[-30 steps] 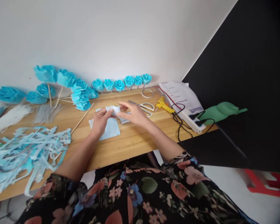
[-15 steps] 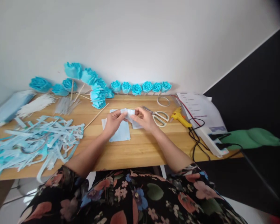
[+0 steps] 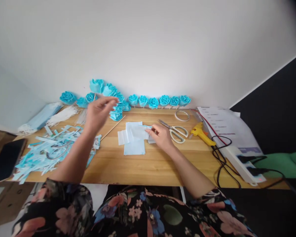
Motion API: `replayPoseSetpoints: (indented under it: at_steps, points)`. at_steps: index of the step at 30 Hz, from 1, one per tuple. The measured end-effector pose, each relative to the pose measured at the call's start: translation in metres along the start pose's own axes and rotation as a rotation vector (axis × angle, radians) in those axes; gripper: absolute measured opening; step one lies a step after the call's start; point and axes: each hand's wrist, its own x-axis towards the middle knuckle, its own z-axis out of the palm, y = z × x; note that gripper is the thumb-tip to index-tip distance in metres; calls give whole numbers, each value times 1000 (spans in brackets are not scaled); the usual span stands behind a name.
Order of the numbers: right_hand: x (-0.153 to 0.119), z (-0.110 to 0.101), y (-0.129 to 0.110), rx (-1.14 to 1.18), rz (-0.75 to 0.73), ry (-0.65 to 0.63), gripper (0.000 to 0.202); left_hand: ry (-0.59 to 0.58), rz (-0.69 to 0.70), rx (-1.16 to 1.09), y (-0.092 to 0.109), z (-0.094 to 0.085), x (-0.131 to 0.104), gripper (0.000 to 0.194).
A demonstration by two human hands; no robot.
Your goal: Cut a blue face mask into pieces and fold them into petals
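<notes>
My left hand (image 3: 100, 113) is raised over the left side of the table, in front of the blue fabric flowers (image 3: 110, 89). Its thumb and fingers point right, slightly apart, and I see nothing between them. My right hand (image 3: 160, 133) pinches the edge of a folded pale blue fabric piece (image 3: 136, 132) between thumb and fingers. This piece lies over other pale blue fabric squares (image 3: 134, 148) at the table's middle. A pair of scissors (image 3: 176, 131) with white handles lies just right of my right hand.
A wooden stick (image 3: 113, 127) lies left of the squares. Blue fabric strips (image 3: 45, 151) heap at the left, near a phone (image 3: 7, 159). On the right are a tape roll (image 3: 182, 115), a yellow glue gun (image 3: 202, 134), cables and a power strip (image 3: 244, 166). More flowers (image 3: 153, 102) line the wall.
My left hand has let go of the fabric and lifted up to the left. My right hand keeps its hold, with the piece lower over the squares. The view has shifted left.
</notes>
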Motion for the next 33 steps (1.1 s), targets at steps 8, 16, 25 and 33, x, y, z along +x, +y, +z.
replayPoseSetpoints:
  at_steps: [8,16,25,33]
  points:
    - [-1,-4,-7,-50,-108,-9,37,315,-256,566,-99,-110,74,28]
    - [-2,-7,-10,-60,-172,-18,34,249,-336,756,-147,-117,70,12]
    - [-2,-7,-10,-76,-192,-24,31,218,-327,864,-164,-113,77,10]
    - [-3,-5,-11,-57,-204,-24,32,262,-284,992,-138,-114,83,35]
